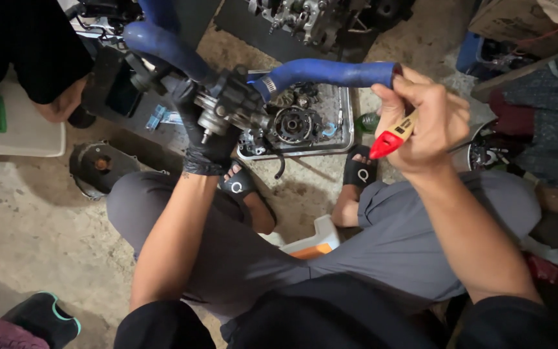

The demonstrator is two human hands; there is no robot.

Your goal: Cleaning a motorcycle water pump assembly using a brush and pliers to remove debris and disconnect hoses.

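Observation:
My left hand [205, 132], in a black glove, grips a dark metal pump body [230, 103] held above my knees. Blue rubber hoses run from it: one [327, 71] to the right, fixed by a metal clamp [267, 84], another [163, 42] up to the left. My bare right hand [421, 119] is closed on a screwdriver with a yellow and red handle [392, 137], close to the right hose's open end. The tool's tip is hidden behind the hand.
A metal tray [347, 132] with gears and small parts lies on the concrete floor between my sandalled feet. Engine parts [305, 19] sit at the back. Another person's arm [46, 71] reaches in at top left. A round dark cover [98, 167] lies left.

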